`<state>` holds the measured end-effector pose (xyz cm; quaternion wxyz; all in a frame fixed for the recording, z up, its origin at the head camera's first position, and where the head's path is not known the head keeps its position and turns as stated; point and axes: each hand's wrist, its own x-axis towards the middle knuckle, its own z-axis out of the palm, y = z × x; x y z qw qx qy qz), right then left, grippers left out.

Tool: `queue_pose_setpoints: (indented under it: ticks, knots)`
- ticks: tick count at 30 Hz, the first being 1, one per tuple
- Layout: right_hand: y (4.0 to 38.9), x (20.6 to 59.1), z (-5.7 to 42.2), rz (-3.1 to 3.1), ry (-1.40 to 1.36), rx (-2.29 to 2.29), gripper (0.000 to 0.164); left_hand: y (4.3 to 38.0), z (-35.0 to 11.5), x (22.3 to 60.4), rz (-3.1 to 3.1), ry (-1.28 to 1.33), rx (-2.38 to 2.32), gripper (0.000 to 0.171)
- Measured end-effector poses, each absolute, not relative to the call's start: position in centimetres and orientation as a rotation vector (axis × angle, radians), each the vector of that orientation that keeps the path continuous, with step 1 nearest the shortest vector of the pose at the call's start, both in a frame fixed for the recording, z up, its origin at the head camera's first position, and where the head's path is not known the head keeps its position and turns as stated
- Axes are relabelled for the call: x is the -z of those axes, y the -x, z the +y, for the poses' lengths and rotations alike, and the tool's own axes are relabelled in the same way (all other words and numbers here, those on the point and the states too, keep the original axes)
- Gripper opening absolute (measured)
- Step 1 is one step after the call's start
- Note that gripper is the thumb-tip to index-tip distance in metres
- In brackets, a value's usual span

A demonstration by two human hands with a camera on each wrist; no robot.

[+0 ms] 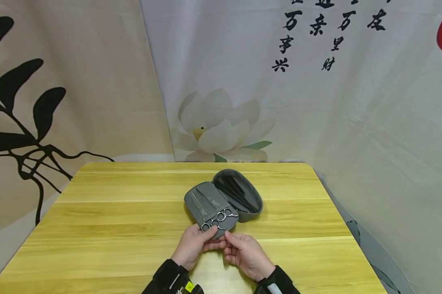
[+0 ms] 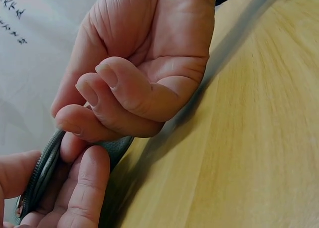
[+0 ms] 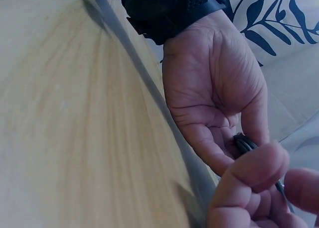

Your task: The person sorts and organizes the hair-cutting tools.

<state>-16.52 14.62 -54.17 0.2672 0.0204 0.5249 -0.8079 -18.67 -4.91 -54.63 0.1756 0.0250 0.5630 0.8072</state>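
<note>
A small grey zippered case (image 1: 231, 199) lies unfolded on the table, its flat half towards the hands. Two pairs of scissors (image 1: 221, 215) show their metal ring handles there, blades slipped into a clear pocket (image 1: 206, 200). My left hand (image 1: 191, 247) grips the flat half's near edge, thumb on top and fingers underneath. Beside it, my right hand (image 1: 247, 255) pinches that edge between thumb and forefinger, other fingers curled in. In the left wrist view the zipper teeth (image 2: 42, 163) run between left thumb and fingers. The deeper half (image 1: 252, 210) contains long black items (image 1: 237, 192).
The wooden table (image 1: 114, 228) extends around the case. Behind it hang pale cloth curtains (image 1: 221, 61) with printed leaves, a lotus and black characters. Both wrists wear black straps (image 1: 276, 281).
</note>
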Motion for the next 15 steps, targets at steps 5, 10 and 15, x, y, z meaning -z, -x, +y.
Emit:
queue_pose_setpoints:
  ticks: [5, 10, 15]
  knots:
    - [16.57, 54.24, 14.58, 1.416, -0.064, 2.172, 0.026, 18.63, -4.88, 54.63, 1.589, -0.074, -2.287, 0.041]
    - [16.56, 54.22, 14.56, 1.412, -0.067, 2.176, 0.025, 18.55, -4.92, 54.53, 1.592, -0.039, -2.289, 0.04]
    - [16.51, 54.16, 14.68, 1.408, -0.036, 2.193, 0.025, 18.64, -5.05, 54.47, 1.592, -0.032, -2.294, 0.041]
